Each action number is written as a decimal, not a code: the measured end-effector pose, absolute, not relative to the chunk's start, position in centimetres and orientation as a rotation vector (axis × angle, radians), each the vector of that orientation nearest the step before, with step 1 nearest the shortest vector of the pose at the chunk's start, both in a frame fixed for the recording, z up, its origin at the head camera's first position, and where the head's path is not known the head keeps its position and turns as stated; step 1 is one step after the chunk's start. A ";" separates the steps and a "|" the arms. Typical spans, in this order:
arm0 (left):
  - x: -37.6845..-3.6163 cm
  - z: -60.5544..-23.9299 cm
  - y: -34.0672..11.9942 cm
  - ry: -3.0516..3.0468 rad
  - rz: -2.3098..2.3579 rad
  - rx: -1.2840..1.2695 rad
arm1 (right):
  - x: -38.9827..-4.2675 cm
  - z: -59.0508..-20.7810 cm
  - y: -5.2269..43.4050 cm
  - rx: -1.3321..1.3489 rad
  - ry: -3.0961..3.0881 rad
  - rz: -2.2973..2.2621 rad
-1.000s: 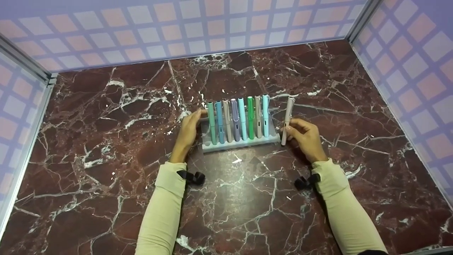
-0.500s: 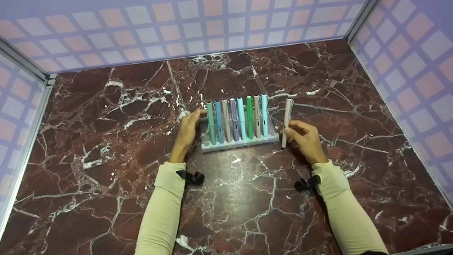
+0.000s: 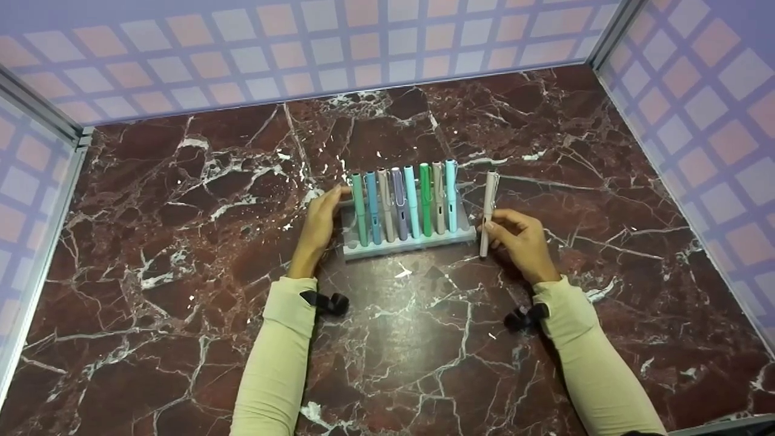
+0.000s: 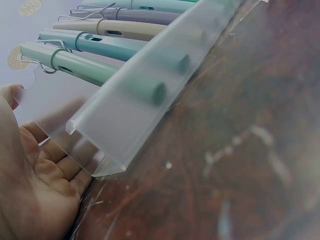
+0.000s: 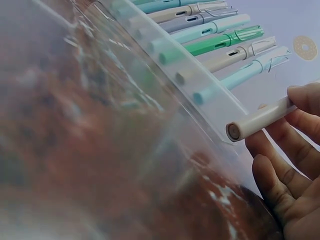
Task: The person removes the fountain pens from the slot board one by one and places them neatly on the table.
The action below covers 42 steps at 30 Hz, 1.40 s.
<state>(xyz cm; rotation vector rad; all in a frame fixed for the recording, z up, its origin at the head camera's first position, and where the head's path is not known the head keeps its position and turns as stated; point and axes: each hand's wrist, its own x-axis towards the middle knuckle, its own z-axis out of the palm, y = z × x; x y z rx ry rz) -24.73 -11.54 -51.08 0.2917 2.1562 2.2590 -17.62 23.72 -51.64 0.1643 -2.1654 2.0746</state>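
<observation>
A translucent pen stand [image 3: 412, 244] holds several capped pens side by side: green, blue, beige, purple and pale blue among them. My left hand [image 3: 318, 221] grips the stand at its left edge; in the left wrist view, its fingers [image 4: 60, 167] show partly through the clear panel. Just off the stand's right end, my right hand [image 3: 524, 240] pinches a beige-grey pen [image 3: 488, 209], clip end up. The right wrist view shows this pen's round lower end [image 5: 233, 131] beside the stand's corner, near the pale blue pen [image 5: 240, 76].
The stand rests on a dark red marbled table [image 3: 399, 357] with white veins. Checkered panels [image 3: 387, 42] close off the back and both sides. A black strap [image 3: 525, 317] sits at each wrist.
The right hand has brought the beige-grey pen slightly lower and nearer the person, beside the stand's right end. The left hand stays at the stand's left edge.
</observation>
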 end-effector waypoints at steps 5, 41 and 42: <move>-24.7 -51.2 -11.5 2.124 2.286 0.287 | -17.3 -51.6 23.6 0.168 -2.172 2.058; -24.8 -51.0 -11.6 2.201 2.222 0.283 | -16.9 -51.7 23.5 0.275 -2.172 2.107; -24.8 -51.0 -11.6 2.216 2.217 0.278 | -16.9 -51.6 23.5 0.273 -2.172 2.110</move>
